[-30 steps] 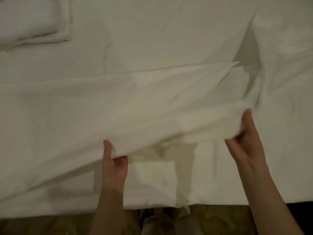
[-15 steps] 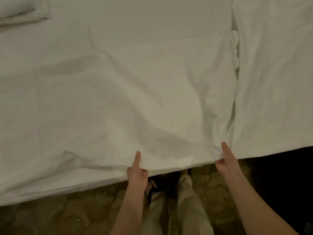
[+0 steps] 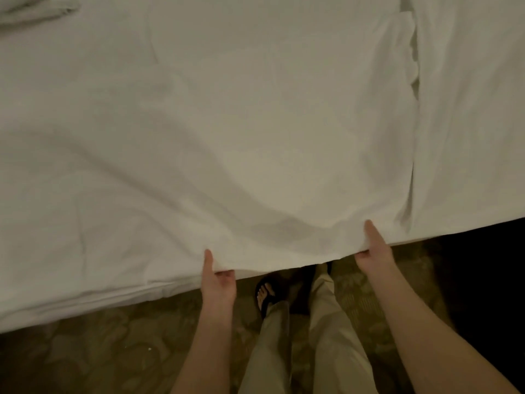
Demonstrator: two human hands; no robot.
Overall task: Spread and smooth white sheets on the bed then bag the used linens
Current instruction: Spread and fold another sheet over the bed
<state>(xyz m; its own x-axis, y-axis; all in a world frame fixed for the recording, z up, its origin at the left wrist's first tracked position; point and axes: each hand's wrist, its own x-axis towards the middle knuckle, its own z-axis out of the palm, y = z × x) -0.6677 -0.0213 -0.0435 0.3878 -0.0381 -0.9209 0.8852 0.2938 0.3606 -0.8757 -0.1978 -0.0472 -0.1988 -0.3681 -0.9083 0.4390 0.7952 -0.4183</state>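
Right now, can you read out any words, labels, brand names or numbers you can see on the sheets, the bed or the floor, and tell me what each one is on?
None: no readable text anywhere in the head view.
The white sheet, gripped at its near edge by the left hand and right hand, shows no tag or print.
The patterned carpet has only a woven motif, no lettering.

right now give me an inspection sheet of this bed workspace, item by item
surface: bed covered in white linen, still creased.
job's things: white sheet lies spread on the bed, rippled near its front edge; a second white sheet lies beside it at right.
clutter: folded white linen at far left corner.
grippers: left hand and right hand both pinch the sheet's front hem.
cables: nothing seen.
surroundings: patterned carpet, the person's trousers and a sandalled foot.
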